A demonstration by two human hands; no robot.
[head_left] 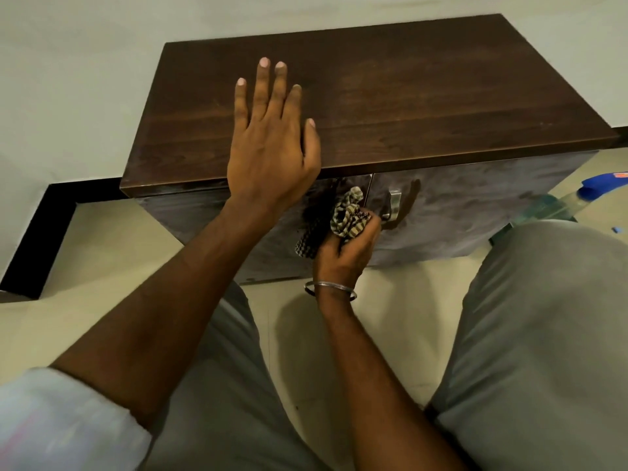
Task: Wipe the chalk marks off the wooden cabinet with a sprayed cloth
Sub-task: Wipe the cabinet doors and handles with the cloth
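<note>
Against the dark wooden cabinet (390,96) front, the right grip (343,253) curled tight around a bunched checked cloth (350,215), beside a metal handle (392,203). The left grip (272,147) lay flat, fingers straight, on its top. Grey smears (475,205) hazed the doors. At right, a blue-capped spray bottle (591,190) was cut off, its label unreadable.

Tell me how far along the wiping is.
Done: the cabinet top looks clean; the bottle sits aside at right. In hand: the right hand grips the cloth at the doors by the handle; the left hand rests flat on top. Left: grey haze smears both doors.
</note>
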